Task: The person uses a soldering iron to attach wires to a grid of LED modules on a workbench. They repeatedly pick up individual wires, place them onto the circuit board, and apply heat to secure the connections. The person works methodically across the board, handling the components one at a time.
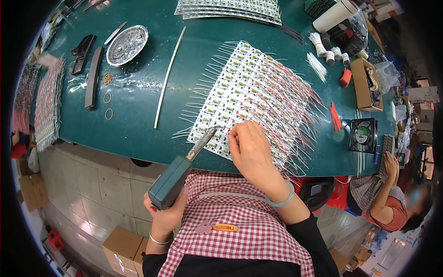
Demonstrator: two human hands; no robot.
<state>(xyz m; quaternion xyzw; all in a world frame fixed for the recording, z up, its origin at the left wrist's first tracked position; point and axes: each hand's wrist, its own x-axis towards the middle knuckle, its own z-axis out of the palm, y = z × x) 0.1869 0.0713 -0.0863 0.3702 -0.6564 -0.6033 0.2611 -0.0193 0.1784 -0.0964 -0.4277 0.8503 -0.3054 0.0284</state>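
My left hand (pixel 167 216) is closed round the handle of a green soldering gun (pixel 170 183). The gun's metal barrel points up and away, and its tip meets the near left part of a white circuit board panel (pixel 213 111). Rows of small yellowish components cover this panel, with white wires sticking out along its left side and red and white wires (pixel 295 108) fanning out on the right. Over the panel's near part, my right hand (pixel 251 150) has its fingertips pinched together just right of the tip. Whatever they hold is hidden.
A metal bowl (pixel 127 45), rubber bands (pixel 108 79), a dark bar (pixel 93 77) and a thin white stick (pixel 170 76) lie to the left. Wired panels (pixel 48 104) hang over the left edge. Wire bundles (pixel 316 67), a cardboard box (pixel 364 85) and a fan (pixel 363 134) stand right, near another person (pixel 385 203).
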